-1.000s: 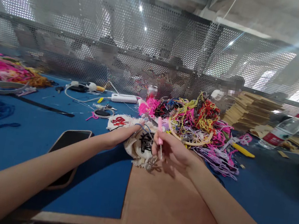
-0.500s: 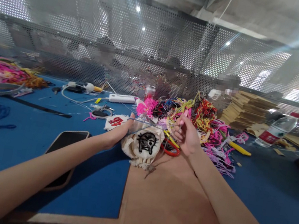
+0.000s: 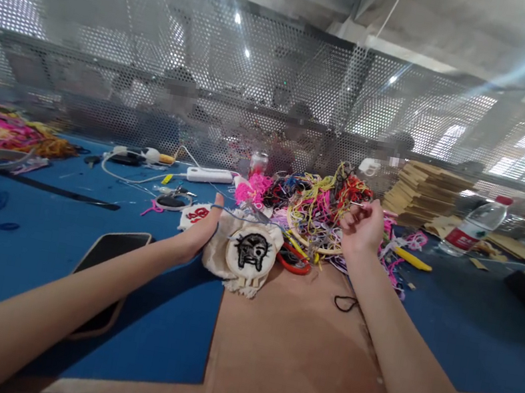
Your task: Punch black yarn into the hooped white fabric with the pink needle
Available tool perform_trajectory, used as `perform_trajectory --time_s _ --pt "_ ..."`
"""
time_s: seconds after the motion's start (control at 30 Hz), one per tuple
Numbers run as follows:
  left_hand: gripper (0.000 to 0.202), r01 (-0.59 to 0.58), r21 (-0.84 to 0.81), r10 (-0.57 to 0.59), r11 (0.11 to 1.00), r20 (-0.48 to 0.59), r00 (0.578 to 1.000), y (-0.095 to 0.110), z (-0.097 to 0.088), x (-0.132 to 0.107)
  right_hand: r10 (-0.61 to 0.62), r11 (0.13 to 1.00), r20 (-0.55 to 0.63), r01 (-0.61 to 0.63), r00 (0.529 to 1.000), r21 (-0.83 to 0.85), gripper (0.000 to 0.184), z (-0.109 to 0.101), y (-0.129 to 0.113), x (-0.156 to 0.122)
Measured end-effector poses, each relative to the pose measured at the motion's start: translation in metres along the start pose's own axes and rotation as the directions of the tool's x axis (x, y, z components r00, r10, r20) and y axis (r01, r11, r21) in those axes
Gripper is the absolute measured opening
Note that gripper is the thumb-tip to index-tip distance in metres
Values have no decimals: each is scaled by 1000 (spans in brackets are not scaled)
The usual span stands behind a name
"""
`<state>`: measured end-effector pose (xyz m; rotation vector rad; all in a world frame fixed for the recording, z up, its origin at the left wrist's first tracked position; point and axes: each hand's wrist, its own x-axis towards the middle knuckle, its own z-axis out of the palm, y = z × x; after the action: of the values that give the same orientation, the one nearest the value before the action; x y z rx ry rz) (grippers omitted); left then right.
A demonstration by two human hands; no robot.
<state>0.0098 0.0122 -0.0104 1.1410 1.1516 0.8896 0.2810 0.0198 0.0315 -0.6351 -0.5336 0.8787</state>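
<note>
Head view: hooped embroidery [image 3: 251,252], its black motif facing the wearer, with 2 prongs pointing down; the round hoop shows no clear long axis, while the cream cloth gathered about it spreads leftward and ends below in a frayed edge, near the seam between the blue table surface [image 3: 154,347] and the brown board [image 3: 286,350]; the left hand [image 3: 200,233] is at the cloth's left side, so that the motif lies to its right; its thumb stands upright, its fingers are hidden, and how tightly they close cannot be told; a blue strand [image 3: 239,216] runs from this hand across the cloth's top; the right hand [image 3: 362,231], well apart to the right of the hoop and higher, is curled narrowly around a slim tool [image 3: 357,204], its long axis nearly level, its thin end pointing left; red-handled scissors [image 3: 295,266] lie just beside the hoop, before the yarn heap [image 3: 315,199].
</note>
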Motion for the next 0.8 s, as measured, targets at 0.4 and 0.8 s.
perform_trajectory --time_s 0.4,0.8 --pt "49 -375 -64 337 925 -323 884 23 -18 4 -58 998 2 58 998 2 31 1 -5 1" --pt "24 -417 -9 362 909 -476 801 61 -74 14 112 991 454 -67 884 -113 24 19 -40 -20"
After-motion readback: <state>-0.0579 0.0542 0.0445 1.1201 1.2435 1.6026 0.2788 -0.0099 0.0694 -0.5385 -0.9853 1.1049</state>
